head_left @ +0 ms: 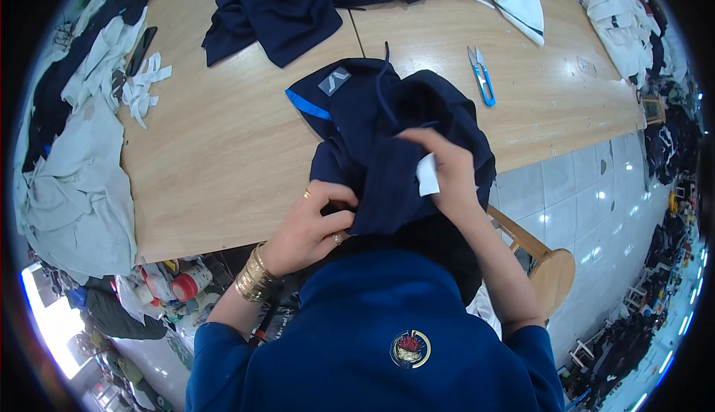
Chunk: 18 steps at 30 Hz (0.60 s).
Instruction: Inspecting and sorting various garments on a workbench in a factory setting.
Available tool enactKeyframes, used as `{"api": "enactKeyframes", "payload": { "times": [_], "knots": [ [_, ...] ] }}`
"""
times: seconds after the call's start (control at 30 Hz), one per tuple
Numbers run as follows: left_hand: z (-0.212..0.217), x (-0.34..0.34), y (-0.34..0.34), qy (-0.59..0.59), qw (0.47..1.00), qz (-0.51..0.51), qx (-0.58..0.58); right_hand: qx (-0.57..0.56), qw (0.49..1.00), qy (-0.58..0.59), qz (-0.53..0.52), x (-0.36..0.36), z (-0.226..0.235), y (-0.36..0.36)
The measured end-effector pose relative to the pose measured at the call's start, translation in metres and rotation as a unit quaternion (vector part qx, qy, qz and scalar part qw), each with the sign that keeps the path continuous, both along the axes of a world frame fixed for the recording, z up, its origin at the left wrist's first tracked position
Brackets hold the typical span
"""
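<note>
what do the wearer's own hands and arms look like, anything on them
Both hands are bare, without gloves. The left hand has gold-coloured rings, with a stack of gold-coloured bangles at its wrist. No jewellery shows on the right hand. Both arms have short blue sleeves.

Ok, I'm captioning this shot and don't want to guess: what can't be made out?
All in the head view:
Left hand: some fingertips, hidden by folds of the navy garment.
White tag: whether loose or attached; no join shows beside the right hand.
Wooden chair: partly hidden by the right forearm.
Farther navy fabric: cut off by the top edge.
</note>
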<state>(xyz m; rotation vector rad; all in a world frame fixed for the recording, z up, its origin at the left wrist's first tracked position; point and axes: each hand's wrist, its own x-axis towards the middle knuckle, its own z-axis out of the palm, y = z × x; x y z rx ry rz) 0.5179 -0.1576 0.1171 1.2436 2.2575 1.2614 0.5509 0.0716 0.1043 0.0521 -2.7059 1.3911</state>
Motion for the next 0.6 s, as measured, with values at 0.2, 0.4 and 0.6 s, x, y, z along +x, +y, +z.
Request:
{"api": "enactKeyframes", "payload": {
  "times": [0.2, 0.4, 0.6],
  "knots": [
    [-0.008, -0.027, -0.043, -0.2, 0.975, 0.079, -0.056, -0.166, 0.947, 0.154, -0.226, -0.005, 0.011, 0.001],
    [-0.003, -0.043, -0.057, -0.337, 0.941, 0.003, 0.009, -0.066, 0.955, 0.168, -0.237, 0.0, 0.027, 0.01],
    [-0.001, -0.045, -0.056, -0.38, 0.925, -0.019, 0.02, -0.039, 0.95, 0.194, -0.24, 0.001, 0.031, 0.015]
  ]
}}
